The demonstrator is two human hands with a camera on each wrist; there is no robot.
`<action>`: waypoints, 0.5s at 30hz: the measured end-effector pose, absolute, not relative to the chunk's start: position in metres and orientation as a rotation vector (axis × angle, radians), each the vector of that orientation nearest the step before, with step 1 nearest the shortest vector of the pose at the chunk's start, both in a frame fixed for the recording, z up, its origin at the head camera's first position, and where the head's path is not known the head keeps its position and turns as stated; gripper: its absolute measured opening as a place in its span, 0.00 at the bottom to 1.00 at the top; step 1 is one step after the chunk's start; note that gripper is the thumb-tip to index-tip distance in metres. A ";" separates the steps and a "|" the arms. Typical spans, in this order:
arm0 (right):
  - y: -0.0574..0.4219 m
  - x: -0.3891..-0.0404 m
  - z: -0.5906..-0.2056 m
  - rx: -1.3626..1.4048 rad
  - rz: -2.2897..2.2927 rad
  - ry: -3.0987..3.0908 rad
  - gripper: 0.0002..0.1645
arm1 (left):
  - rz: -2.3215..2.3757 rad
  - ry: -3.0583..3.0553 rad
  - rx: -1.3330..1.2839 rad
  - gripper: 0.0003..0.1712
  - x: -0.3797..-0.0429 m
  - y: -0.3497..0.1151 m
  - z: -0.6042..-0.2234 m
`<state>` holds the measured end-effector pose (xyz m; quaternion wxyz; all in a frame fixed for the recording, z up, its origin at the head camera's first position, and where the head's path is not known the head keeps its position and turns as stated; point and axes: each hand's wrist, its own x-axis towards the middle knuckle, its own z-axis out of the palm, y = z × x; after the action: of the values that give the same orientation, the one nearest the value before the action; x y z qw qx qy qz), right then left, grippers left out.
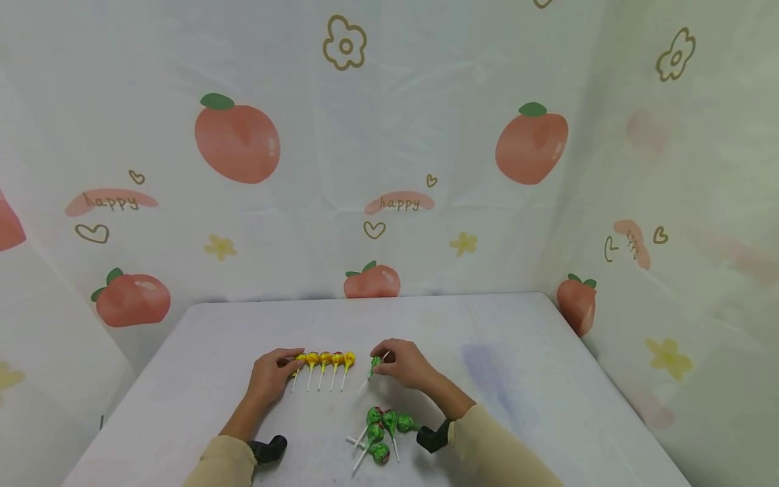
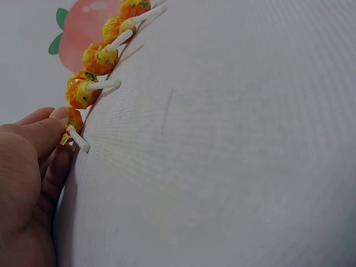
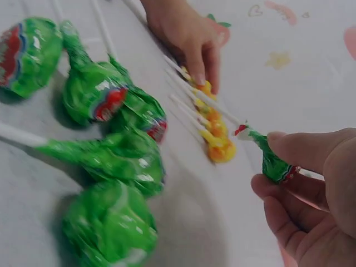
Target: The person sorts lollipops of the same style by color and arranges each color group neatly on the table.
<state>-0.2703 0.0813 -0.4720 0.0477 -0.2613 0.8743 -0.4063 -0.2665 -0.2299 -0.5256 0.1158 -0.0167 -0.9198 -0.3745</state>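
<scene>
My left hand (image 1: 268, 376) pinches the head of the leftmost yellow-wrapped lollipop (image 2: 74, 120). It belongs to a row of several yellow lollipops (image 1: 325, 358), lying side by side with their white sticks toward me. Right of that row, my right hand (image 1: 402, 365) holds a green lollipop (image 3: 272, 161) between thumb and fingers, close over the table. The stick of this green lollipop slants down and left in the head view. Its wrapper is partly hidden by my fingers.
Several more green lollipops (image 1: 375, 433) lie in a loose cluster in front of my right forearm, sticks pointing different ways. They rest on a white-covered table (image 1: 243, 325). Behind it hangs a white cloth (image 1: 316, 142) printed with fruit and flowers.
</scene>
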 end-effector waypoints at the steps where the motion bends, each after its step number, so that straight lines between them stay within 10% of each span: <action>1: 0.083 -0.272 -0.472 -0.790 -1.248 2.665 0.16 | -1.094 -2.697 -0.051 0.17 -0.267 -0.230 -0.526; 15: 0.106 -0.288 -0.487 -0.713 -1.305 2.730 0.13 | -1.090 -2.702 -0.045 0.17 -0.266 -0.230 -0.525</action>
<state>-0.2875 0.1058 -0.4869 0.0164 -0.2293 0.8781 -0.4196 -0.2663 -0.2300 -0.5247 0.1135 -0.0154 -0.9213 -0.3716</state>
